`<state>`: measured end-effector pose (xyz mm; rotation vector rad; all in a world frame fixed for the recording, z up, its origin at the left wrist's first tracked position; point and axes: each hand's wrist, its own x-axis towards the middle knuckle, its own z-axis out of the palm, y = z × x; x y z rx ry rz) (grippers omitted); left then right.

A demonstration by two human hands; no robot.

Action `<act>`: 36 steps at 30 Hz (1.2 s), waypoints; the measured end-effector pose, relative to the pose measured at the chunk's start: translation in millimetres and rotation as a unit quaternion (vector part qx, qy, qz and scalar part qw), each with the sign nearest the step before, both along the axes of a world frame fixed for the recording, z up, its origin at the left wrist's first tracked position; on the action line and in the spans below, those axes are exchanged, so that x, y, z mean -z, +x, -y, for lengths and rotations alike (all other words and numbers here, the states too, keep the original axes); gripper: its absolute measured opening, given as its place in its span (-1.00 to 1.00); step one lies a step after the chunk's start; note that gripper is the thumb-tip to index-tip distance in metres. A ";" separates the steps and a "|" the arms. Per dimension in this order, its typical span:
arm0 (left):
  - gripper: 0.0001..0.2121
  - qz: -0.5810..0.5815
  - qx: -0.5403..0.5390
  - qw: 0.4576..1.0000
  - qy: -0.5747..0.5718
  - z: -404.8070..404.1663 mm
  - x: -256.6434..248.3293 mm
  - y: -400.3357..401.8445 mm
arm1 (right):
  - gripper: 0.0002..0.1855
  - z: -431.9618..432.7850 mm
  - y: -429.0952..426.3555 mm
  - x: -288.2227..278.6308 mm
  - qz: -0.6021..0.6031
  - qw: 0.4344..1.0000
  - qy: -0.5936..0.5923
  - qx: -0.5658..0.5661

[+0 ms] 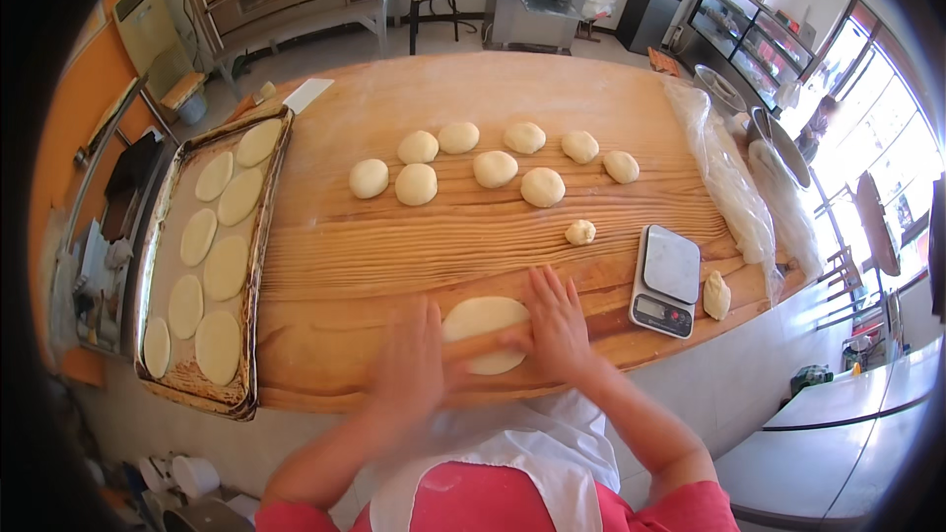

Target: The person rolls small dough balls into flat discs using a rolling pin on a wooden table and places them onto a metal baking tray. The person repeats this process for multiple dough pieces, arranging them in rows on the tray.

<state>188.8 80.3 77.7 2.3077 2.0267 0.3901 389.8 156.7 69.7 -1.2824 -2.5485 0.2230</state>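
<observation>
My left hand [414, 362], blurred, lies with its fingers stretched out over the left end of a wooden rolling pin [484, 343]. Over the other end is my right hand [558, 321], fingers straight and pointing away from me. Between the hands, the pin crosses a flat oval of dough [484, 316] on the wooden table. Both ends of the pin are hidden under my palms. A small dough lump [580, 232] sits beyond my right hand. Farther back, several round dough balls [495, 169] stand in loose rows.
On the left, a baking tray [260, 258] holds several flattened dough ovals [225, 268]. A digital kitchen scale [671, 266] stands right of my right hand, beside another dough piece [716, 295]. Clear plastic sheeting [728, 185] lies along the right edge. A white scraper [308, 95] rests behind the tray.
</observation>
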 end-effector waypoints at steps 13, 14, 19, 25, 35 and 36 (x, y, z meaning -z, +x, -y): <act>-0.33 0.007 0.002 1.000 0.018 17.4 8.7 0.7 | -0.18 8.2 8.1 4.2 -0.045 0.997 0.002 -0.056; -0.40 0.015 0.032 0.998 0.060 38.2 14.4 1.8 | -0.17 32.1 20.3 4.9 -0.040 0.996 -0.023 -0.071; -0.62 0.031 0.126 0.989 0.075 59.2 -8.8 -3.5 | -0.35 69.1 39.3 -5.7 -0.090 0.991 0.050 -0.087; -0.58 0.042 0.011 0.975 0.218 -35.5 -44.4 11.7 | -0.79 17.3 47.5 2.8 -0.281 0.947 -0.050 0.148; -0.76 0.273 0.010 0.889 -0.367 -110.3 -13.6 10.8 | -0.78 3.1 52.5 30.9 -0.438 0.870 -0.144 0.175; -0.76 0.358 0.008 0.849 -0.388 -112.9 -8.7 4.4 | -0.78 2.7 52.4 29.6 -0.435 0.869 -0.148 0.181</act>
